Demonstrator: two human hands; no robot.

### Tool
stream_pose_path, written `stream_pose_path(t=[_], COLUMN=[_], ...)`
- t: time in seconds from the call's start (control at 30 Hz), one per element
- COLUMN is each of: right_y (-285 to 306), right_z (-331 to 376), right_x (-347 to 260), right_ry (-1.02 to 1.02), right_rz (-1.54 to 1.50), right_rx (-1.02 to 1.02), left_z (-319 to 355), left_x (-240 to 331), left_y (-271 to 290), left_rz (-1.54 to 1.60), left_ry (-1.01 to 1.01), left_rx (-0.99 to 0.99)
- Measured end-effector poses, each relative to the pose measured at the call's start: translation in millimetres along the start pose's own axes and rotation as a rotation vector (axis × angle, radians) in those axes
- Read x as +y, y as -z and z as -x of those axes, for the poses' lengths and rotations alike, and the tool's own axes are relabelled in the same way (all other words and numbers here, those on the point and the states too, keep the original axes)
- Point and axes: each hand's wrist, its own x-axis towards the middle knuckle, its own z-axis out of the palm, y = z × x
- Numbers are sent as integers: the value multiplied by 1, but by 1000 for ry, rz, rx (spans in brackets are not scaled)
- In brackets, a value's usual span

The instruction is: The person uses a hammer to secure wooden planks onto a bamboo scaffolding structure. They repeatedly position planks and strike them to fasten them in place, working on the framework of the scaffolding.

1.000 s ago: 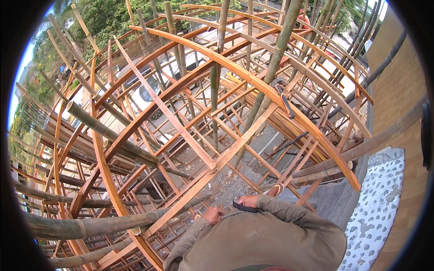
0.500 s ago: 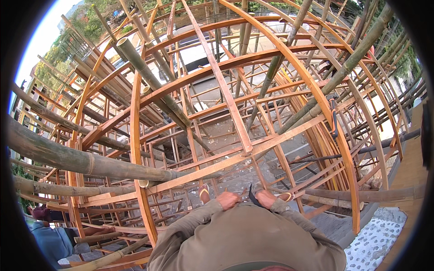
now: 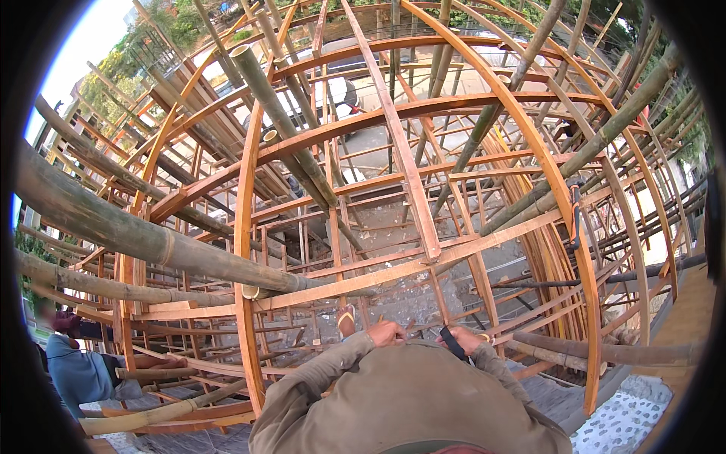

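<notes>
In front of my belly, my right hand (image 3: pixel 472 340) is closed on a flat black strap (image 3: pixel 452 342), which hangs out on the side facing my left hand. My left hand (image 3: pixel 386 333) sits a short way off with its fingers curled in; what they hold, if anything, is hidden by my brown shirt. Ahead of both hands runs a long wooden beam (image 3: pixel 363 282), touched by neither. A tool with an orange and black handle (image 3: pixel 575 216) hangs on a curved wooden rib (image 3: pixel 586 291) to the right.
Thick bamboo poles (image 3: pixel 189 253) cross the timber frame from the left. A narrow plank (image 3: pixel 408 178) slopes down to the beam. Stacked boards (image 3: pixel 550 280) lie lower at the right. Another person in a blue shirt (image 3: pixel 79 374) is at lower left. My sandalled foot (image 3: pixel 346 321) shows below.
The view has shifted, so the frame sits further right. The black strap has swung from upright between my hands to beside my right hand, which has moved slightly right.
</notes>
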Motion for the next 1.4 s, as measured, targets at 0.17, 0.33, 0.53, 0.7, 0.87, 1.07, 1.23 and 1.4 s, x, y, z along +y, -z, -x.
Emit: stream_pose_path(t=[0.17, 0.33, 0.53, 0.7, 0.87, 1.07, 1.23, 1.4], right_y=[-9, -20, -28, -33, -40, -35, -26, -31], right_z=[-27, -22, -24, -19, 7, -5, -18, -7], right_x=[-3, -25, -37, -45, -59, -48, -35, -43], right_ry=[51, 188, 361, 538, 482, 482, 375, 418], right_rz=[234, 639, 803, 979, 1185, 1149, 1118, 1155], right_rx=[-165, -14, 47, 115, 127, 96, 32, 50], left_z=[-22, -24, -35, -30, -26, -59, -92, -57], left_x=[4, 7, -1, -4, -14, 10, 30, 1], left_y=[-1, 0, -1, -8, -23, -16, -12, -14], left_rz=[0, -15, -22, -28, 195, 671, 76, 5], left_ry=[-45, -51, -34, -47, -12, 61, 56, 129], left_rx=[-93, -70, -105, -13, 69, 140, 168, -42])
